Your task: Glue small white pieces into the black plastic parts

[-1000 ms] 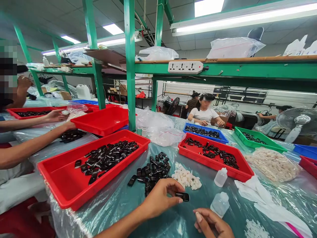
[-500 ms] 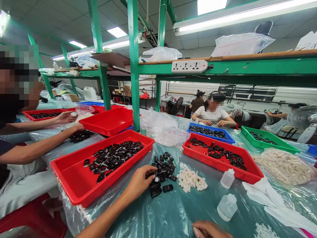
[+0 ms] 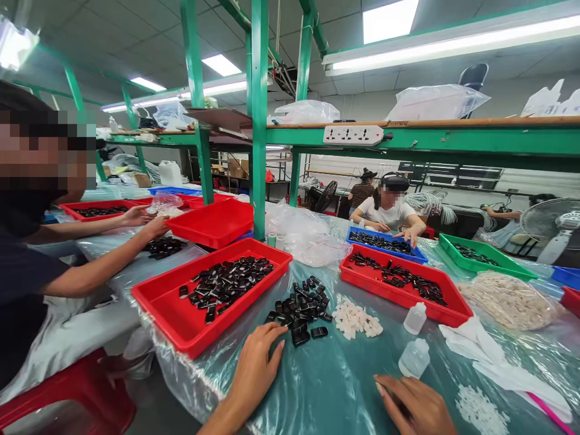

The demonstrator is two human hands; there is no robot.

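Note:
My left hand point(image 3: 259, 365) rests at the near edge of a pile of small black plastic pieces point(image 3: 301, 305). Its fingers are stretched out and the thumb stands apart, with nothing visible between them. Lower right, my right hand point(image 3: 414, 403) is just above the table, index finger and thumb close together; whether something small is between them is hidden. A heap of small whitish parts point(image 3: 357, 321) lies to the right of the black pile. Two translucent squeeze bottles, one nearer point(image 3: 414, 357) and one farther point(image 3: 415, 318), stand beyond my right hand.
Red trays of black pieces flank the pile, one left point(image 3: 172, 335) and one right point(image 3: 453, 311). Tiny white bits point(image 3: 481, 411) and a white cloth point(image 3: 502, 368) lie at right. A green shelf post point(image 3: 260, 151) rises ahead. Co-workers sit left and opposite.
My left hand has drawn back toward me from the black pieces, its fingers now straighter. My right hand has come further into view. The view has shifted slightly.

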